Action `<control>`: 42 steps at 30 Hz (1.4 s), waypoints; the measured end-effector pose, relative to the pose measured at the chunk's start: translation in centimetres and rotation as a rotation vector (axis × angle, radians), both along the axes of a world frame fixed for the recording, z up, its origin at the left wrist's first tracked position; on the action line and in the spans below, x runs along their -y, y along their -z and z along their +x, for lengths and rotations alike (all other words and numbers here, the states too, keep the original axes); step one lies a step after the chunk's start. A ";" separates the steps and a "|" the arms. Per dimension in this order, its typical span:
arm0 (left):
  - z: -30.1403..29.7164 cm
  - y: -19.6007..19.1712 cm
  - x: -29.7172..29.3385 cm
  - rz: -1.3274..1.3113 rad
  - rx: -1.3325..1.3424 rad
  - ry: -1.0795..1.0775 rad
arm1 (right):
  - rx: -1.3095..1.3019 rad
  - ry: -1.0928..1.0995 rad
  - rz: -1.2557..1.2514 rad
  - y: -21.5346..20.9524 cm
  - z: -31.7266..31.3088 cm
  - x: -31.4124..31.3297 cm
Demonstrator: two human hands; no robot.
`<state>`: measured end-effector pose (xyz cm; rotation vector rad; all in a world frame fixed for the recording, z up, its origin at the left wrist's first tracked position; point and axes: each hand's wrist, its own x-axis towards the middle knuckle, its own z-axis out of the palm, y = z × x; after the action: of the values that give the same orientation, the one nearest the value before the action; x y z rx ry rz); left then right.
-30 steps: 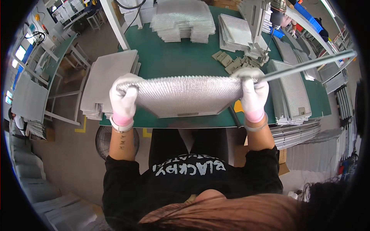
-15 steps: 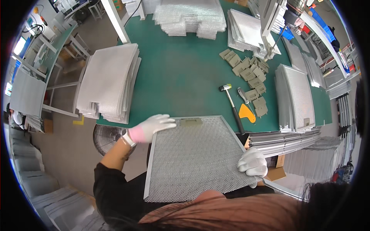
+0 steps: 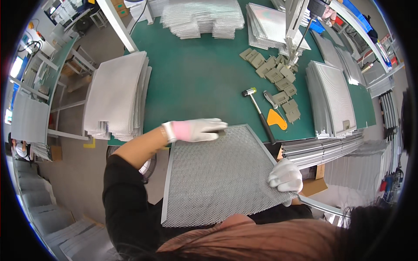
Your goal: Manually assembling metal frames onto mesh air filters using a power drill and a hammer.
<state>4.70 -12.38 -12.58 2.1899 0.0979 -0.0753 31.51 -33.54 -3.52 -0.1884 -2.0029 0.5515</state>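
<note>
A grey metal mesh filter panel leans over my lap against the near table edge. Metal framing runs along its left, far and upper right sides, while its near edge is bare mesh. From beneath my right hand a loose frame strip sticks out to the lower right. My right hand, white-gloved, is closed around the panel's right side. My left hand, in a white and pink glove, lies flat with fingers stretched over the panel's far edge. Those fingers mostly hide the small olive-grey clip plate there.
On the green table lie a mallet, a screwdriver, an orange scraper and several olive-grey clip plates. Stacks of mesh sheets stand left and at the back. Framed panels stand at the right.
My left hand has moved right along the panel's far edge and now covers the clip plate. My right hand keeps its grip. The whole view has shifted slightly.
</note>
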 end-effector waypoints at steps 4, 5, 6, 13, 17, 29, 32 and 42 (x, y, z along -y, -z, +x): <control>6.7 3.7 1.0 -0.009 -0.001 0.108 | -0.134 0.138 -0.009 0.7 -0.4 1.1; 6.7 3.5 1.0 -0.009 -0.002 0.111 | -0.057 0.112 -0.028 0.6 -0.1 1.1; 6.6 3.3 0.6 -0.004 -0.028 0.118 | -0.059 0.113 -0.028 0.7 0.0 1.1; 3.4 2.0 1.1 0.064 0.069 0.012 | 0.069 0.041 -0.041 -1.8 -0.2 0.0; 2.4 -0.4 1.3 0.091 0.025 -0.075 | 0.063 0.062 -0.029 -2.0 -0.2 -0.2; 1.1 0.4 1.6 0.200 -0.077 -0.188 | -0.048 0.217 -0.067 -0.6 -0.7 1.1; 1.3 0.2 1.8 0.246 -0.132 -0.234 | 0.086 0.125 -0.024 -0.7 0.6 0.6; 1.0 -2.4 -0.3 0.062 -0.100 -0.135 | 0.004 0.088 -0.053 0.3 0.3 0.1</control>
<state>5.73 -12.09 -10.13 2.2347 0.3080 -0.1066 31.81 -33.69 -3.84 -0.3088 -1.9754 0.5489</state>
